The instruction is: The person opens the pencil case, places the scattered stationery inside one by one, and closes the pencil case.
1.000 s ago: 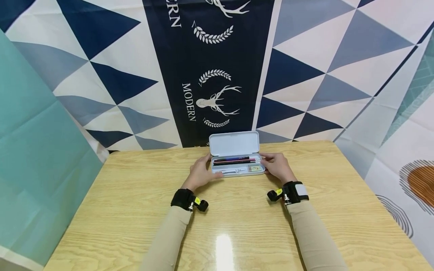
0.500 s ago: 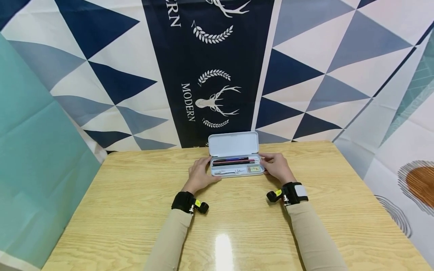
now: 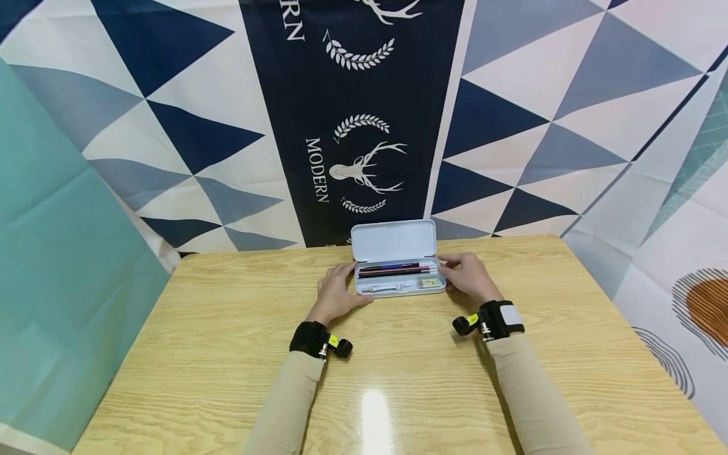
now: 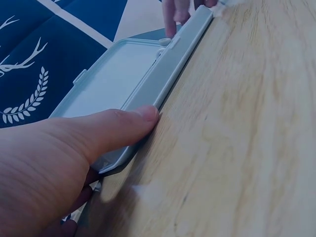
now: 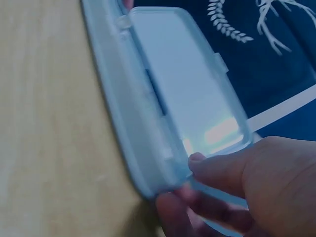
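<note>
A pale blue pencil case lies near the table's far edge, its lid raised and leaning back. Inside are several dark pencils or pens, a compass and a small yellowish eraser-like block. My left hand holds the case's left end, thumb along the front wall and fingers around the side. At the opposite end my right hand pinches the wall, with the thumb at the rim and the fingers outside, as the right wrist view shows. Some fingertips are hidden by the case.
The wooden table ends just behind the case. A patterned cloth wall with a deer print rises there. Teal cloth hangs on the left, and a light printed cloth stands on the right.
My left thumb has slid slightly down along the case's front, and the left fingers have shifted a little. The right wrist has moved slightly right. The case stays in place with its lid raised.
</note>
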The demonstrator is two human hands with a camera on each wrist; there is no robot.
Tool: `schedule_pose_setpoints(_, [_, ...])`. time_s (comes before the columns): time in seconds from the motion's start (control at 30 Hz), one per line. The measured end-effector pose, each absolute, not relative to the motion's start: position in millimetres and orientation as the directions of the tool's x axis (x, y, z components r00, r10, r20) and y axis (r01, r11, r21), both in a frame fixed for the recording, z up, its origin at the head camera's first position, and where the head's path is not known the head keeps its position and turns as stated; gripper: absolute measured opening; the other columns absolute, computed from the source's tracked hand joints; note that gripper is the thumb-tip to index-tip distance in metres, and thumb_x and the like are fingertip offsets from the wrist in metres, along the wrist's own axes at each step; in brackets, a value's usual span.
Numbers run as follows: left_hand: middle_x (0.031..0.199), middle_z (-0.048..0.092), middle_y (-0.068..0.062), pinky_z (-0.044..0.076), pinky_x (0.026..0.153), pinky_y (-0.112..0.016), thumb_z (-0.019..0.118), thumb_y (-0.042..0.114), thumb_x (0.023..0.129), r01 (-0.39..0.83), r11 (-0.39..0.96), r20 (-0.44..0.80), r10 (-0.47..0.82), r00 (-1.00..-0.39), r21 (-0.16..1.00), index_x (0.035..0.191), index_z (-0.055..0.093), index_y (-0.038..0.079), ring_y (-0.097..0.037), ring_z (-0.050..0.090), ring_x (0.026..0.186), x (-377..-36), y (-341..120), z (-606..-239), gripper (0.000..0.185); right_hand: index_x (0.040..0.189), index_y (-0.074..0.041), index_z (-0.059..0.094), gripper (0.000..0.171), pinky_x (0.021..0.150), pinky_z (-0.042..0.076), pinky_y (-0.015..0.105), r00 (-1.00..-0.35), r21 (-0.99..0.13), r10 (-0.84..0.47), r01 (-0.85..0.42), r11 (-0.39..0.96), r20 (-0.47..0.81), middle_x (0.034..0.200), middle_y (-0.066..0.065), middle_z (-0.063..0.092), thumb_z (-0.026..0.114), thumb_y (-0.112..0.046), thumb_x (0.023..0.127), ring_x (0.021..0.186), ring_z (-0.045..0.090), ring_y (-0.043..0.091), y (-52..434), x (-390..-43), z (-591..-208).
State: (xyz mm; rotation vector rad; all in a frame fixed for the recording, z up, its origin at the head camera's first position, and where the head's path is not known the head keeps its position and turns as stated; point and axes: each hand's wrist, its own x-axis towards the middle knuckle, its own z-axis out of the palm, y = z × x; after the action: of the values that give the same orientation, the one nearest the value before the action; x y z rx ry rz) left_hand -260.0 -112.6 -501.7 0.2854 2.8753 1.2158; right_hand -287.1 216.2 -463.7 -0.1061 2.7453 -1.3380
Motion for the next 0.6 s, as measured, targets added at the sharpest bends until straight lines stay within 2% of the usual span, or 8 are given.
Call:
schedule_pose_setpoints(0.1, [0.172,0.053,-0.021,0.034,0.126,-0.065,0.097,0.033,0.089,0.163,0.683,0.068,0.164,-0.984,0.712,0.169,0.049,0.005,-0.043,0.045,0.161,-260.0,-112.0,-500.2,0.097,0.154,0.005,0.065,0.045,0.063,0.057,0.025,-0.996,-0.767,-0.085,-0.087,0.635,0.042,0.131,0.034,0.073,0.063,-0.013,0.112,0.075,0.077,0.026,215.8,-286.0,-448.7])
schedule_pose_setpoints(0.17, [0.172,0.053,-0.021,0.034,0.126,-0.065,0.097,0.033,0.089,0.163,0.682,0.069,0.164,-0.984,0.713,0.169,0.049,0.005,-0.043,0.045,0.162,-260.3,-111.8,-499.4,0.098,0.151,0.004,0.067,0.044,0.069,0.060,0.031,-0.989,-0.729,-0.076,-0.144,0.669,0.125,0.130,0.034,0.073,0.063,-0.013,0.111,0.086,0.080,0.036,213.7,-285.2,-440.5])
schedule_pose_setpoints(0.27, [0.172,0.053,-0.021,0.034,0.126,-0.065,0.097,0.034,0.089,0.168,0.684,0.069,0.170,-0.983,0.710,0.169,0.049,0.005,-0.043,0.045,0.162,-260.8,-111.5,-499.0,0.098,0.149,0.003,0.069,0.044,0.084,0.063,0.049,-0.968,-0.619,-0.091,-0.221,0.754,0.234,0.137,0.034,0.070,0.065,-0.016,0.110,0.110,0.076,0.048,206.2,-284.5,-430.7])
schedule_pose_setpoints(0.4, [0.173,0.052,-0.020,0.033,0.127,-0.064,0.096,0.034,0.090,0.157,0.683,0.054,0.170,-0.984,0.713,0.170,0.048,0.007,-0.042,0.044,0.162,-260.3,-111.6,-499.9,0.097,0.155,0.002,0.065,0.050,0.110,0.056,0.065,-0.934,-0.496,-0.139,-0.297,0.816,0.329,0.150,0.031,0.063,0.068,-0.021,0.110,0.137,0.063,0.051,188.3,-286.8,-418.7])
schedule_pose_setpoints(0.5, [0.174,0.051,-0.019,0.033,0.127,-0.064,0.096,0.034,0.090,0.149,0.682,0.050,0.163,-0.985,0.716,0.170,0.048,0.008,-0.041,0.044,0.163,-259.4,-111.7,-501.2,0.097,0.160,0.000,0.060,0.055,0.118,0.052,0.065,-0.917,-0.453,-0.194,-0.345,0.822,0.347,0.155,0.028,0.060,0.067,-0.022,0.111,0.145,0.057,0.049,173.8,-290.7,-410.6])
schedule_pose_setpoints(0.6, [0.174,0.051,-0.020,0.033,0.127,-0.064,0.096,0.035,0.090,0.147,0.681,0.046,0.165,-0.985,0.718,0.170,0.049,0.008,-0.041,0.044,0.163,-257.6,-111.4,-502.6,0.097,0.164,-0.002,0.057,0.057,0.121,0.052,0.063,-0.913,-0.415,-0.252,-0.375,0.829,0.322,0.158,0.027,0.060,0.067,-0.024,0.112,0.148,0.056,0.047,161.3,-293.9,-405.6])
